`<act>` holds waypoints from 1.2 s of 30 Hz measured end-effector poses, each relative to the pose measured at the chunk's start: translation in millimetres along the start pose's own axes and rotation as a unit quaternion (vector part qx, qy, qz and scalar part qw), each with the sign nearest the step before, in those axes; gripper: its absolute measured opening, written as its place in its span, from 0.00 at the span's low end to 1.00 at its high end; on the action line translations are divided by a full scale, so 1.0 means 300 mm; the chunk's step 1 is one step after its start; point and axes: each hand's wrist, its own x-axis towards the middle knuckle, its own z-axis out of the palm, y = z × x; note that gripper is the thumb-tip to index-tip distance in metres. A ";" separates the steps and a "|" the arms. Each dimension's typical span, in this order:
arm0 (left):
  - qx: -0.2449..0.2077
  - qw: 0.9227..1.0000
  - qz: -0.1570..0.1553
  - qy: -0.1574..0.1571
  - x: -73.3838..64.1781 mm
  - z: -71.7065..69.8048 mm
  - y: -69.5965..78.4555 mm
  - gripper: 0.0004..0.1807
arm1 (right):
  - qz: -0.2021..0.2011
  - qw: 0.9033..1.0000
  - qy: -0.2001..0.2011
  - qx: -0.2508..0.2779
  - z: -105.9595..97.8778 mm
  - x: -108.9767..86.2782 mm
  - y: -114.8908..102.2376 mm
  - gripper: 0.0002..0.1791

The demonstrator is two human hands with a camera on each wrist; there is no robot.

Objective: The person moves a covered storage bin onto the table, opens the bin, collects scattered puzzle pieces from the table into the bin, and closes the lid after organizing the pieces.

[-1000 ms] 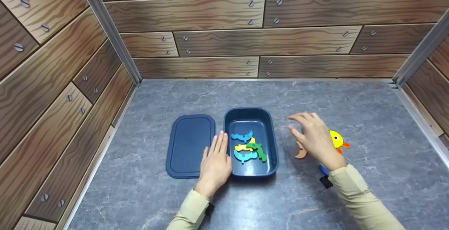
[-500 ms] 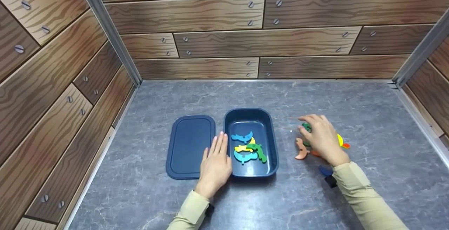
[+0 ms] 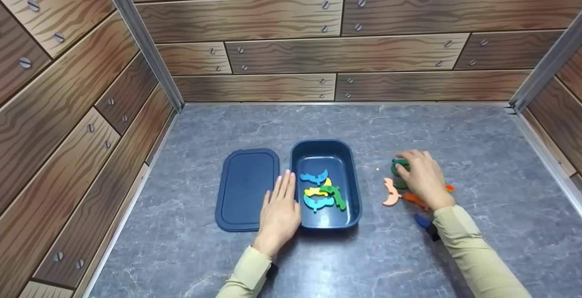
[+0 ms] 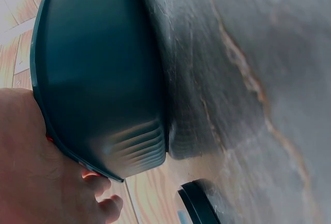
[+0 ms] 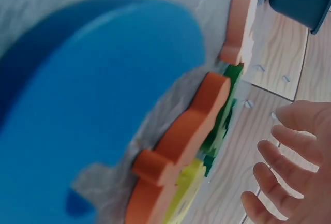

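My left hand (image 3: 280, 211), fingers straight and together, lies along the left edge of a dark blue box (image 3: 328, 226). Several flat toy pieces lie in the box: two blue, a yellow one and a green one (image 3: 334, 196). On the right, my right hand (image 3: 423, 177) is over a group of loose toy pieces, its fingertips right at a dark green one (image 3: 394, 167). Close by lie a peach crescent piece (image 3: 390, 193), an orange piece (image 3: 414, 199) and a blue piece (image 3: 422, 220). The right wrist view shows that hand's fingers spread apart around nothing.
Left of the box lies its flat blue lid (image 3: 248, 189). Wood-patterned walls (image 3: 254, 86) enclose the grey marbled table (image 3: 327, 266) at the back and both sides. A yellow piece (image 5: 186, 190) sits partly behind the orange one in the right wrist view.
My right hand has shifted right and slightly down over the loose pieces, uncovering the green and orange ones and covering most of the yellow one. The left hand stays put.
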 end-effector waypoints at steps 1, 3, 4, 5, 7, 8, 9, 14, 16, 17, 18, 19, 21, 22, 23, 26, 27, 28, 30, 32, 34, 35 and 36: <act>0.000 1.000 0.001 0.001 0.001 0.000 0.000 0.34 | 0.002 1.000 -0.002 0.000 0.000 0.002 0.004 0.17; 0.000 1.000 0.001 0.002 0.001 0.000 -0.001 0.34 | 0.002 1.000 -0.007 0.000 0.000 0.007 0.012 0.17; 0.001 1.000 0.001 0.001 0.002 0.000 -0.001 0.34 | 0.003 1.000 -0.009 0.000 -0.001 0.010 0.016 0.17; 0.001 1.000 0.001 0.001 0.003 0.001 -0.001 0.34 | 0.003 1.000 -0.012 -0.001 -0.001 0.013 0.020 0.17; 0.001 1.000 0.001 0.001 0.005 0.001 -0.002 0.34 | 0.005 1.000 -0.021 -0.004 -0.001 0.022 0.026 0.17; 0.002 1.000 0.000 0.001 0.005 0.002 -0.002 0.34 | 0.005 1.000 -0.026 -0.006 -0.001 0.026 0.029 0.18; 0.002 1.000 0.000 0.000 0.005 0.002 -0.003 0.34 | 0.007 0.999 -0.033 -0.007 -0.001 0.030 0.032 0.18; 0.001 1.000 -0.001 -0.002 0.004 0.002 -0.002 0.34 | 0.016 0.998 -0.063 -0.009 0.000 0.047 0.045 0.18; 0.001 1.000 0.001 -0.002 0.004 0.002 -0.002 0.34 | 0.023 0.997 -0.075 -0.011 -0.001 0.054 0.048 0.18; 0.000 1.000 0.002 -0.001 0.004 0.002 -0.001 0.34 | 0.026 0.996 -0.082 -0.012 -0.001 0.057 0.050 0.19; 0.000 1.000 0.002 -0.001 0.005 0.001 -0.001 0.34 | 0.029 0.996 -0.088 -0.014 -0.003 0.061 0.051 0.19; 0.000 1.000 0.002 0.000 0.005 0.001 -0.001 0.33 | 0.031 0.995 -0.094 -0.015 -0.005 0.065 0.051 0.19; 0.000 1.000 0.003 0.001 0.007 0.001 -0.002 0.33 | 0.038 0.994 -0.105 -0.019 -0.008 0.073 0.052 0.19; 0.000 1.000 0.003 0.001 0.007 0.002 -0.003 0.33 | 0.040 0.993 -0.110 -0.020 -0.009 0.077 0.053 0.18; 0.001 1.000 0.003 0.001 0.007 0.001 -0.002 0.33 | 0.042 0.992 -0.115 -0.021 -0.009 0.081 0.054 0.18; 0.002 1.000 0.003 0.001 0.007 0.000 -0.002 0.33 | 0.047 0.991 -0.125 -0.017 -0.008 0.092 0.056 0.17; 0.002 1.000 0.002 0.000 0.007 0.000 -0.002 0.34 | 0.047 0.991 -0.127 -0.016 -0.008 0.094 0.057 0.17; 0.003 1.000 0.001 -0.001 0.007 0.001 -0.002 0.34 | 0.047 0.991 -0.128 -0.014 -0.007 0.097 0.058 0.17; 0.001 1.000 -0.001 -0.002 0.006 0.000 -0.001 0.34 | 0.042 0.991 -0.126 -0.012 -0.004 0.100 0.061 0.17; -0.001 1.000 -0.003 -0.001 0.004 0.000 0.001 0.33 | 0.035 0.992 -0.119 -0.014 -0.002 0.101 0.065 0.16; -0.001 1.000 -0.003 -0.001 0.003 0.000 0.001 0.33 | 0.030 0.993 -0.112 -0.018 0.001 0.102 0.069 0.15; -0.001 1.000 -0.003 -0.001 0.002 0.000 0.001 0.33 | 0.027 0.994 -0.108 -0.019 0.002 0.102 0.071 0.15; 0.001 1.000 -0.004 -0.002 0.001 0.000 0.001 0.33 | 0.025 0.994 -0.105 -0.020 0.002 0.102 0.071 0.14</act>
